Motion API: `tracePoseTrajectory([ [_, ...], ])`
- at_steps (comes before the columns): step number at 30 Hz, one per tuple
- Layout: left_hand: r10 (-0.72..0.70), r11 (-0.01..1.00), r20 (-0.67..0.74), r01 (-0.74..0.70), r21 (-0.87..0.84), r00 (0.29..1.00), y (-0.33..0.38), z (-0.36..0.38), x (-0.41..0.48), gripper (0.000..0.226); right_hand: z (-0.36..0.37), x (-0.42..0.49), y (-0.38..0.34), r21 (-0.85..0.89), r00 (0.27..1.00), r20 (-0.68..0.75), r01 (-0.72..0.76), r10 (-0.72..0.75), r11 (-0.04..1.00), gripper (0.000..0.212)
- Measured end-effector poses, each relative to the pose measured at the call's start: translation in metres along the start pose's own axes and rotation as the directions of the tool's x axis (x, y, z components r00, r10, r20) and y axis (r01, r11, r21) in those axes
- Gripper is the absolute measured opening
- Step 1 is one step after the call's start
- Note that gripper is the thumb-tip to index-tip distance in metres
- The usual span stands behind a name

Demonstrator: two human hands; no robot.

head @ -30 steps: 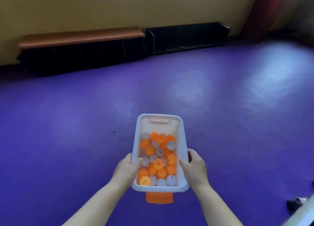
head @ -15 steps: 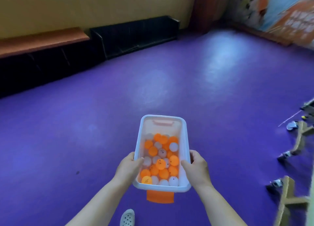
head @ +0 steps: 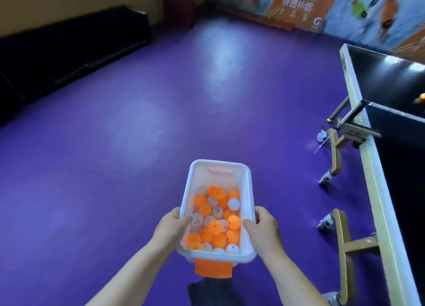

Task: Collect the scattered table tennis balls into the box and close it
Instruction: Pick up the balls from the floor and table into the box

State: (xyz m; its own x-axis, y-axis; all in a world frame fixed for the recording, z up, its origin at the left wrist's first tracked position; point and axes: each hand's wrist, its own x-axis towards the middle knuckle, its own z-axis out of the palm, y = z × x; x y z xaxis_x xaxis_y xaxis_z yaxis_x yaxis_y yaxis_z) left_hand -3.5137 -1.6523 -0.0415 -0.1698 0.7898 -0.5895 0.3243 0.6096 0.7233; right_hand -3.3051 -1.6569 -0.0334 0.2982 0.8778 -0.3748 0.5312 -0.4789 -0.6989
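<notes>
I carry a white plastic box [head: 219, 167] in front of me, above the purple floor. It holds several orange and white table tennis balls [head: 216, 220], heaped toward the near end. My left hand [head: 171, 227] grips the box's left rim, thumb curled over the edge. On the opposite rim my right hand [head: 264, 227] holds on the same way. An orange latch flap [head: 213, 269] hangs from the near end of the box. No lid is on the box.
A table tennis table [head: 379, 80] with a net post [head: 358, 117] and wheeled gold legs [head: 335, 154] stands at the right. Black low benches [head: 69, 52] line the left wall. Printed banners [head: 322, 4] cover the far right wall. Purple floor [head: 161, 121] spreads ahead.
The view has swung to the right: the benches slid left and the table tennis table came into view. Both hands keep the same hold on the box.
</notes>
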Motion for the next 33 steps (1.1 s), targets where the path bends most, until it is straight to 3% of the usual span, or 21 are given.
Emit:
tracePoseTrajectory([
  [10,0.036,0.999,0.030,-0.036,-0.021,0.999,0.203,0.070,0.161,0.013,-0.094,0.238,-0.077,0.018,0.999,-0.034,0.036,-0.035,0.999,0.013],
  [18,0.101,0.992,0.121,-0.109,0.061,0.987,0.328,0.114,0.288,0.011,-0.126,0.372,-0.101,0.132,0.984,-0.150,-0.075,0.095,0.988,0.008],
  [26,0.205,0.961,0.311,-0.251,0.116,0.928,0.478,0.161,0.443,0.012,-0.176,0.524,-0.162,0.183,0.925,-0.335,-0.121,0.178,0.976,0.014],
  [33,0.249,0.902,0.437,-0.371,0.220,0.864,0.595,0.220,0.539,0.010,-0.213,0.618,-0.188,0.313,0.832,-0.454,-0.187,0.320,0.931,0.016],
])
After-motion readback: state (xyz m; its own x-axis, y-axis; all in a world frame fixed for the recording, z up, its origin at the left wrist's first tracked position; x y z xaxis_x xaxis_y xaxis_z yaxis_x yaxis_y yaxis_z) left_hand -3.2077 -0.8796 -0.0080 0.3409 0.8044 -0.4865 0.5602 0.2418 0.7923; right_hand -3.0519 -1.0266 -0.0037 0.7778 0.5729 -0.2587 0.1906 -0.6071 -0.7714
